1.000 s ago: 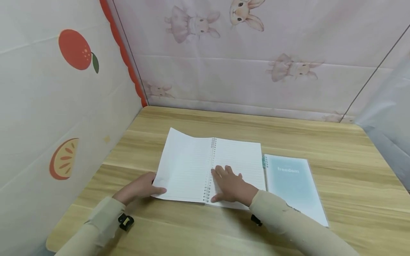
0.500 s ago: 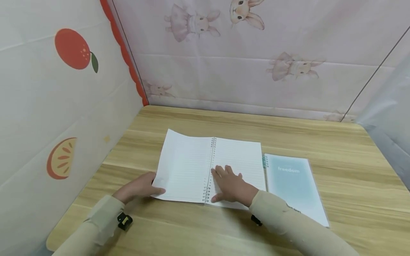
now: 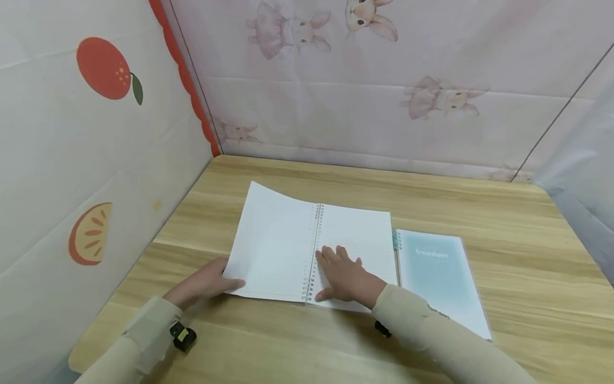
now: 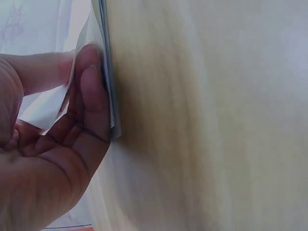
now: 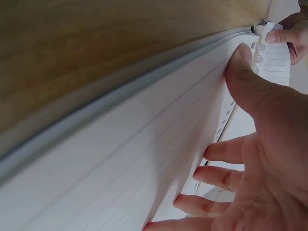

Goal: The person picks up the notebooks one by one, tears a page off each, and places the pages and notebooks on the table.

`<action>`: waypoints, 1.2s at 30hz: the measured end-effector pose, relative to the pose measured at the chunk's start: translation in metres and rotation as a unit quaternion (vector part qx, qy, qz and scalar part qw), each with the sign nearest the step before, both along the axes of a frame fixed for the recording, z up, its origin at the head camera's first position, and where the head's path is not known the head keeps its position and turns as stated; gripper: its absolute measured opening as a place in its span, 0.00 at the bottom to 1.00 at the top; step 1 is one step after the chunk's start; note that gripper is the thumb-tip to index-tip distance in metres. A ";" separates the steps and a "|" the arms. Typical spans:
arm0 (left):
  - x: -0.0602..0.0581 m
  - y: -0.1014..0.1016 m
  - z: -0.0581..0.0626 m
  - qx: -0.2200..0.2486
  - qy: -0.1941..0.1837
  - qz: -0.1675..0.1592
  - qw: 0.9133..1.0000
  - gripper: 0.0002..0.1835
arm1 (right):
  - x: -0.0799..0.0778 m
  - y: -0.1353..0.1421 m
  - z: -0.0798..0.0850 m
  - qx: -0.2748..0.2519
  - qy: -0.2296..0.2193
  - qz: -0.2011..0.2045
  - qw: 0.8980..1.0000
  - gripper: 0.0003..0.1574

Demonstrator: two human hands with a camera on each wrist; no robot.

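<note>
A spiral notebook (image 3: 357,226) lies open on the table, its lined white pages split by the wire coil (image 3: 309,285). At the near left corner, my left hand (image 3: 203,280) pinches the left page (image 3: 273,245), thumb on top and fingers beneath. That page bows upward at its far left corner. In the left wrist view, the left hand's thumb and curled fingers have the sheet (image 4: 89,36) between them, beside the notebook's edge. My right hand (image 3: 347,280) rests on the right page close to the coil, its fingers spread and nearly straight.
A second spiral notebook (image 3: 431,272), light blue with "freedom" on its cover, lies shut just right of the first. Both are on a wood-grain table (image 3: 523,256). Printed cloth walls (image 3: 345,117) stand behind and to the left.
The left page's far corner has lifted higher, and my left hand has shifted slightly to the left with the page. My right hand stays in place on the right page.
</note>
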State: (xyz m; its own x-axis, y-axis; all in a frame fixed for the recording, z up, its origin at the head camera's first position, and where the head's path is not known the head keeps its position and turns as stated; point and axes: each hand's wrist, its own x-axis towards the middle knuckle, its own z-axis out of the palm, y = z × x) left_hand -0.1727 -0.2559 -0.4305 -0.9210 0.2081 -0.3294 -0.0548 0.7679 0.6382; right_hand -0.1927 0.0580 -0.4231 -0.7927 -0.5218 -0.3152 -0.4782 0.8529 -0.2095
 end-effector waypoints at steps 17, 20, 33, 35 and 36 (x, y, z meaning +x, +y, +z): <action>0.008 0.000 -0.008 0.035 0.010 0.068 0.997 0.29 | 0.000 0.000 0.002 -0.008 -0.009 -0.003 1.000 0.64; 0.008 0.000 -0.008 0.042 0.012 0.071 0.997 0.27 | -0.001 0.000 0.001 -0.009 -0.010 -0.005 1.000 0.64; 0.010 -0.003 -0.007 0.063 0.005 0.075 0.995 0.22 | 0.000 -0.003 0.000 -0.012 -0.024 -0.013 1.000 0.65; 0.010 -0.004 -0.007 0.062 0.005 0.073 0.995 0.22 | 0.000 -0.003 -0.001 -0.009 -0.019 -0.009 1.000 0.65; 0.010 -0.004 -0.007 0.065 0.004 0.073 0.995 0.22 | 0.000 -0.003 -0.002 -0.008 -0.017 -0.008 1.000 0.65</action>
